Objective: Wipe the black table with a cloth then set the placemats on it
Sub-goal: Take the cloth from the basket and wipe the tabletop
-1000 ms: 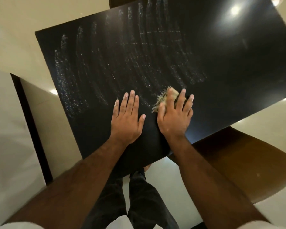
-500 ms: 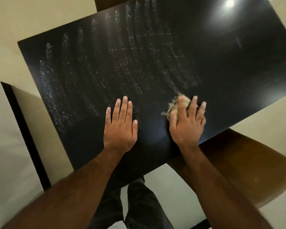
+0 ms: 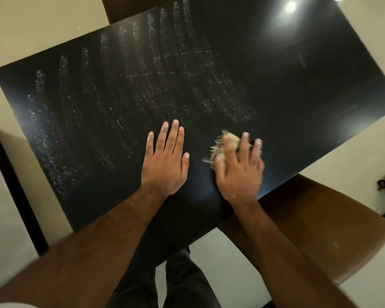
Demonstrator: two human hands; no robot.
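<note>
1. The black table (image 3: 298, 107) filled most of the head view, set at a slant, with its near edge towards the person.
2. The left hand (image 3: 165, 161) lay flat and palm down on the table close to the near edge. Its fingers were straight and held together, and it held nothing.
3. The right hand (image 3: 240, 172) rested just beside it, nearer the table's near right corner, and was blurred. It pressed palm down on the cloth (image 3: 219, 147) with fingers spread and fairly straight, not wrapped round it.
4. The cloth was tan with frayed threads. It lay on the table under the right fingers, showing past the thumb and forefinger on the side facing the left hand.
5. Pale wipe streaks (image 3: 142, 85) ran in curved bands across the table's left and middle parts, out to the far edge.
6. A bright ceiling-light reflection (image 3: 290, 6) shone near the far right corner.
7. A brown wooden chair (image 3: 309, 230) stood against the near edge under the right forearm, and part of another brown chair (image 3: 138, 5) showed at the far edge.
8. Dark trousers (image 3: 182, 281) showed below the near edge, above a cream floor (image 3: 42, 23).
</note>
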